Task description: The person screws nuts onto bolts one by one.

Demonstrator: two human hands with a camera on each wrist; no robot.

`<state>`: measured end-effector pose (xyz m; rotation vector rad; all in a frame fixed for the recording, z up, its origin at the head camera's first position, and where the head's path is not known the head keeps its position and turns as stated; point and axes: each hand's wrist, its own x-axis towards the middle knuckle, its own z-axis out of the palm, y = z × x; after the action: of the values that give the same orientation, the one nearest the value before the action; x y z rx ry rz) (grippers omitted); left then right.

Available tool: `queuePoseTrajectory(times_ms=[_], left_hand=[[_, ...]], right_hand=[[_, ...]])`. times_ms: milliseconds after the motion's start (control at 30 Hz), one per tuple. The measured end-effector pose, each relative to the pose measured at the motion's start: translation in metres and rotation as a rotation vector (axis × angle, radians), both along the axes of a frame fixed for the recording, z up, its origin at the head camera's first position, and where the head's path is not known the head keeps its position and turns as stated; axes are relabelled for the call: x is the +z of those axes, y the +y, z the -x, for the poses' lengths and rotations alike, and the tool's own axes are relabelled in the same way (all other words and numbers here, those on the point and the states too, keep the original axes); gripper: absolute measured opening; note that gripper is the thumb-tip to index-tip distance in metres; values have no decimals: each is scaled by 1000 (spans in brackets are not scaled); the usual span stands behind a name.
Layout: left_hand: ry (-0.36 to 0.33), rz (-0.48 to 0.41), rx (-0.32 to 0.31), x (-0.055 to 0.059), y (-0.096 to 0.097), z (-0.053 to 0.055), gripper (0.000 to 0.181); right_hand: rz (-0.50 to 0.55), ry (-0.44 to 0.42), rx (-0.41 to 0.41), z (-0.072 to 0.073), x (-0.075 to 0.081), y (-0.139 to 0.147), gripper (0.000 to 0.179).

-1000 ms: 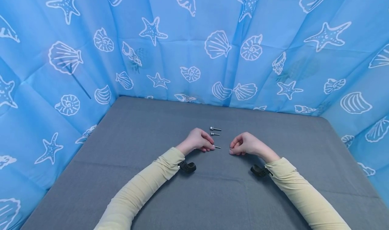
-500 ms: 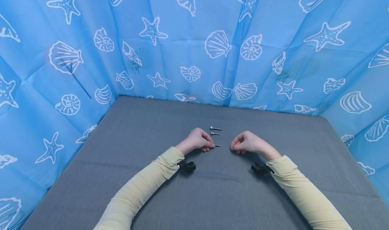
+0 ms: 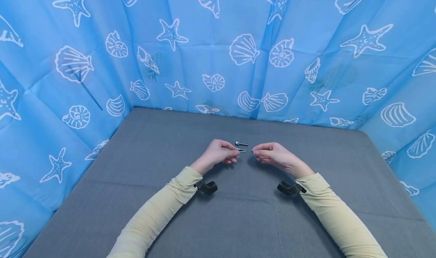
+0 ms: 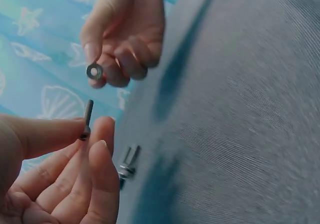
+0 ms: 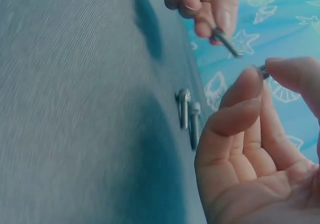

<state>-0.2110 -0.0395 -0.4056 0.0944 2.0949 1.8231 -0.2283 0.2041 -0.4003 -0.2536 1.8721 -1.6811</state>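
Observation:
My left hand [image 3: 219,154] pinches a small socket-head bolt [image 4: 89,113] by its head between thumb and fingers. The threaded end points toward the right hand, as the left wrist view shows. My right hand [image 3: 277,157] pinches a small metal nut [image 4: 94,72] at its fingertips, its hole facing the bolt. A short gap separates bolt tip and nut. Both hands are raised over the grey table, casting shadows. Two more bolts lie side by side beyond the hands: one bolt [image 5: 184,109] and another bolt [image 5: 195,124] in the right wrist view.
The grey cloth-covered table [image 3: 218,220] has rounded far corners. A blue curtain [image 3: 211,53] with shells and starfish surrounds it at the back and sides. Black wrist mounts [image 3: 206,187] sit under both cuffs.
Both hands have risen and moved away from the body, the bolt and nut still in their fingers. The right hand has come left, nearer the left hand. The lying bolts have not moved.

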Motion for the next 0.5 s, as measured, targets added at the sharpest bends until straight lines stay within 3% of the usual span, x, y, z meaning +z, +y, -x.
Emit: queuePoseTrajectory(times_ms=[300,500], left_hand=[[68,-68,-11,15,3,-6,11],[78,-86,9,16,3,-7,13]], right_hand=[[188,-16,-48,-3,4,-13,24],[221,-19,-65,-3,4,-18,28]])
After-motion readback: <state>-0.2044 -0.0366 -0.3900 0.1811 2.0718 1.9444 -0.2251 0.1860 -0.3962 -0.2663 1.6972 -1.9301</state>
